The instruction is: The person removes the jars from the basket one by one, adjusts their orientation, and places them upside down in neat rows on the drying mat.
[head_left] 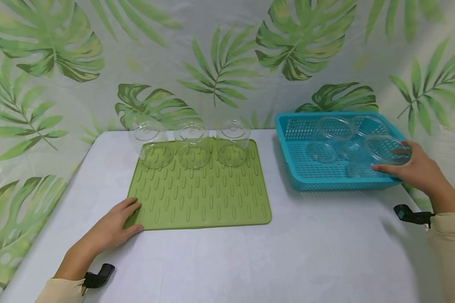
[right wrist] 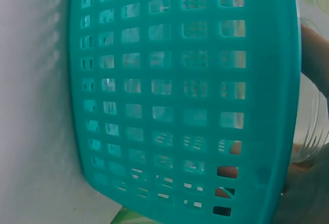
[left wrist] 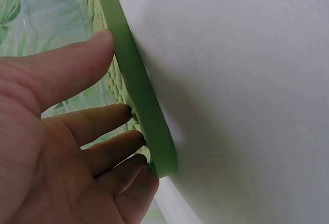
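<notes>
My left hand (head_left: 111,223) rests on the front left corner of a green drying mat (head_left: 204,198), fingers extended. In the left wrist view the thumb and fingertips touch the edge of that mat (left wrist: 136,75). Along the mat's far side stand three clear cups, left (head_left: 157,158), middle (head_left: 194,158) and right (head_left: 232,155). My right hand (head_left: 421,168) reaches over the right end of a blue plastic basket (head_left: 345,184), gripping a clear cup (head_left: 386,150) near its rim. In the right wrist view the basket wall (right wrist: 175,100) hides most of this cup.
Two more clear cups, one left (head_left: 326,145) and one behind the held cup (head_left: 369,125), stand in the basket. A white cloth (head_left: 250,261) covers the table. Behind it hangs a leaf-patterned curtain (head_left: 220,63).
</notes>
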`<state>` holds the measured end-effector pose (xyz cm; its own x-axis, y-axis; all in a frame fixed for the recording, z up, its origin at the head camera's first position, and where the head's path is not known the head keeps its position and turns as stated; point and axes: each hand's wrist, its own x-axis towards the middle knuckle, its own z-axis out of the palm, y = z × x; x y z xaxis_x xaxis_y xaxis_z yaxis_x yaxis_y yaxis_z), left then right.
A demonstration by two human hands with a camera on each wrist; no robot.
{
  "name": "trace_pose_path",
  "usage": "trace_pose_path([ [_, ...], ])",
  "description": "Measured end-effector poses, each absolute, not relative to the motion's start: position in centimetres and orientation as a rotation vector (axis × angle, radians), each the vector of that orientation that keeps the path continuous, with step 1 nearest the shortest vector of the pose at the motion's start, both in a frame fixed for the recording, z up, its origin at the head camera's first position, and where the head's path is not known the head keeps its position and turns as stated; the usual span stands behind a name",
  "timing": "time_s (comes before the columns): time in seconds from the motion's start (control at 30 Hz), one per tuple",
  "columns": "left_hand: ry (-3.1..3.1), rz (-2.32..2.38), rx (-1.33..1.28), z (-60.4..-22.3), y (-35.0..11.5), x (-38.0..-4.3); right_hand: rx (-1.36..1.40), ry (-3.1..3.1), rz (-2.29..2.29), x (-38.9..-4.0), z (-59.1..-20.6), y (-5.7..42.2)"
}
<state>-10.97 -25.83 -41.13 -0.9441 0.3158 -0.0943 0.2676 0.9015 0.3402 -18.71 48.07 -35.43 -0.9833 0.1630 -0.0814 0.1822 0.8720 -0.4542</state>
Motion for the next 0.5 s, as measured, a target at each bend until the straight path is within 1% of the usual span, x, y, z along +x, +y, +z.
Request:
trace_pose_path([
  [0.2,2.904,0.521,0.441,-40.92,-25.82,-10.86,0.291,2.995,-0.846,-18.48,-35.08,47.87],
  [0.5,2.888,0.536,0.429,-40.97,-25.8,-10.86,0.339,3.006,-0.889,-18.52,-35.35,47.74],
])
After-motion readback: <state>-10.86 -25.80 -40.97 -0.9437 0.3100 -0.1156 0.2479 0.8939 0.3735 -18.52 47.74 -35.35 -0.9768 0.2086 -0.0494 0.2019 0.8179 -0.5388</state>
